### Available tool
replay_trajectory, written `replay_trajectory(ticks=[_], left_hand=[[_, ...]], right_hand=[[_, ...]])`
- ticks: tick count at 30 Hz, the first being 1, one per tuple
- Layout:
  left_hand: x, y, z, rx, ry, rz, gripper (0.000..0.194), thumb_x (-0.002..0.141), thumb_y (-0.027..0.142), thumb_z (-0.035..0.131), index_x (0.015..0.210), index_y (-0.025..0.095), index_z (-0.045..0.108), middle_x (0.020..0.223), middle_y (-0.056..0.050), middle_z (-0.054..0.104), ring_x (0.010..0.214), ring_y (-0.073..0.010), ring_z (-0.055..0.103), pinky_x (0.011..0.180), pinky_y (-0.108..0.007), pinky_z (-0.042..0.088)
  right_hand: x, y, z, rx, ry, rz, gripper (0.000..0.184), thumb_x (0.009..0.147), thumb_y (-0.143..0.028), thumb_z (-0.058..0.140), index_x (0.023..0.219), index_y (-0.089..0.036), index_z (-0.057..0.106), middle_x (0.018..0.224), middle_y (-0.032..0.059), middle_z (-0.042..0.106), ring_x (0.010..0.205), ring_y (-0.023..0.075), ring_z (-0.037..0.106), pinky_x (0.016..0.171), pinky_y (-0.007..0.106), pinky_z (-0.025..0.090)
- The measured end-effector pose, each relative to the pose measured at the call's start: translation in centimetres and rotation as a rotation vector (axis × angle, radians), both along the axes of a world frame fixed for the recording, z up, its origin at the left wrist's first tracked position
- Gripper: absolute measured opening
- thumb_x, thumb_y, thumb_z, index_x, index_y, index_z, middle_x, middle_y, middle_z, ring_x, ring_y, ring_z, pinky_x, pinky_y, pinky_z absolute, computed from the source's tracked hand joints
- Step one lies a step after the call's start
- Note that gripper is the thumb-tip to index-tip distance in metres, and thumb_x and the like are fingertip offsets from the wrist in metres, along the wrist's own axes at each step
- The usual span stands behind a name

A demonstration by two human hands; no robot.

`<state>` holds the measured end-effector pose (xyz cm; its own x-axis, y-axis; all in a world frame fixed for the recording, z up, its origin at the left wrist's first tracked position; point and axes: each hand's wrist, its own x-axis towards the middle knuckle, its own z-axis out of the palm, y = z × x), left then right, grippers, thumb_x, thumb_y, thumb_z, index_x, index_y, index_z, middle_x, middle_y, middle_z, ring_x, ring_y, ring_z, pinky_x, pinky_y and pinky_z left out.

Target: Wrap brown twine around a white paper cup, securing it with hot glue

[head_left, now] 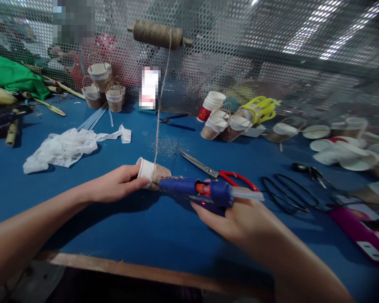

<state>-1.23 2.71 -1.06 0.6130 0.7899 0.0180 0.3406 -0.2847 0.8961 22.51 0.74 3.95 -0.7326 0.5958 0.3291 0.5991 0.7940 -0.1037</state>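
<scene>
My left hand [118, 184] grips a paper cup [147, 169] by its white rim end. The cup lies tilted on its side, its lower part wrapped in brown twine. From a twine spool [157, 34] on the mesh wall, a strand of twine [158, 113] runs down to the cup. My right hand [230, 216] is closed around a blue glue gun [192, 189], with a clear glue stick [248, 194] sticking out of its back and a small red light lit. The gun's nozzle is at the twine-wrapped side; whether it touches cannot be made out.
Red-handled scissors [213, 170] lie just beyond the glue gun. White lace fabric [63, 147] is at the left. Twine-wrapped cups [101, 75] are stacked at the back, near pliers [178, 122]. At the right are a black cable [286, 193] and a purple power strip [356, 231].
</scene>
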Motion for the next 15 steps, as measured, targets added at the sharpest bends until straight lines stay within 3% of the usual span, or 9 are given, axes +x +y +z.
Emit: replay_trajectory(ticks=[6, 12, 15], left_hand=[[-0.06, 0.09, -0.15, -0.014, -0.058, -0.013, 0.034, 0.089, 0.026, 0.037, 0.119, 0.015, 0.049, 0.127, -0.007, 0.052, 0.113, -0.0217, 0.048, 0.098, -0.034, 0.034], [-0.08, 0.06, 0.00, -0.016, -0.025, -0.006, 0.034, 0.089, 0.026, 0.036, 0.119, 0.013, 0.048, 0.125, -0.008, 0.054, 0.111, -0.0211, 0.050, 0.096, -0.032, 0.036], [-0.19, -0.06, -0.05, 0.011, -0.012, -0.016, 0.035, 0.089, 0.027, 0.037, 0.120, 0.013, 0.047, 0.125, -0.008, 0.053, 0.112, -0.0214, 0.049, 0.097, -0.032, 0.035]], right_hand=[[0.23, -0.08, -0.35, -0.098, 0.006, -0.034, 0.032, 0.076, -0.019, 0.033, 0.068, -0.023, 0.063, 0.043, -0.0018, 0.030, 0.041, 0.0116, 0.020, 0.043, 0.029, 0.015], [-0.23, -0.12, -0.17, -0.280, 0.091, -0.170, 0.021, 0.074, -0.016, 0.038, 0.064, -0.020, 0.056, 0.049, 0.0001, 0.045, 0.044, 0.0111, 0.038, 0.043, 0.026, 0.030], [-0.40, -0.03, 0.38, -0.326, 0.098, -0.210, 0.017, 0.072, -0.016, 0.043, 0.060, -0.020, 0.054, 0.046, -0.0007, 0.044, 0.042, 0.0107, 0.037, 0.042, 0.026, 0.031]])
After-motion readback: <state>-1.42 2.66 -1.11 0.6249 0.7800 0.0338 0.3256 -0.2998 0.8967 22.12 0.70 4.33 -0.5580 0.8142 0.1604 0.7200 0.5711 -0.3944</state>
